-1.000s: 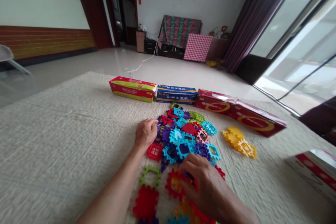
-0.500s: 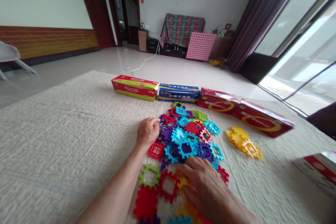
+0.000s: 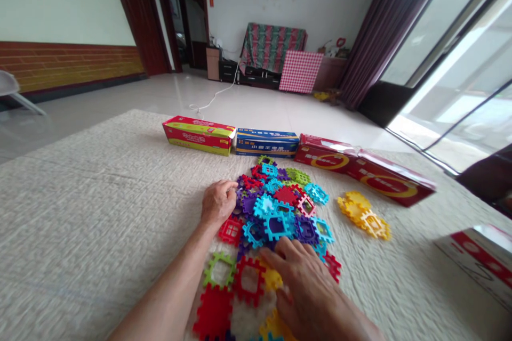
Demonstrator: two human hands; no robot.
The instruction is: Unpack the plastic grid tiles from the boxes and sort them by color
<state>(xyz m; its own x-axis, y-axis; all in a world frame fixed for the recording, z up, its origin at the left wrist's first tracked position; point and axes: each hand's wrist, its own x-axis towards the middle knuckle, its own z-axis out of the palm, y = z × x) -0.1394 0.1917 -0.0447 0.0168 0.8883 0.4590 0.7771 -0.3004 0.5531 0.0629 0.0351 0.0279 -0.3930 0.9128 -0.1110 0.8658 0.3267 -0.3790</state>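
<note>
A heap of plastic interlocking tiles (image 3: 280,213) in blue, purple, red and green lies on a beige quilted mat (image 3: 100,213). My left hand (image 3: 218,203) rests at the heap's left edge with its fingers curled against the tiles; whether it grips one is hidden. My right hand (image 3: 308,287) lies near the bottom of the view, fingers spread over a yellow tile (image 3: 272,278) beside a red frame tile (image 3: 250,279). A green frame tile (image 3: 218,269) and a solid red tile (image 3: 212,313) lie close by. A separate pile of yellow tiles (image 3: 364,214) sits to the right.
Cardboard boxes line the mat's far edge: a red and yellow one (image 3: 198,135), a blue one (image 3: 266,143) and a long red one (image 3: 364,169). Another box (image 3: 480,261) lies at the right. Beyond are tiled floor, a covered cabinet (image 3: 274,48) and glass doors.
My right hand has slid left and toward me onto the yellow tile, uncovering the red frame tile. My left hand has stayed at the heap's edge.
</note>
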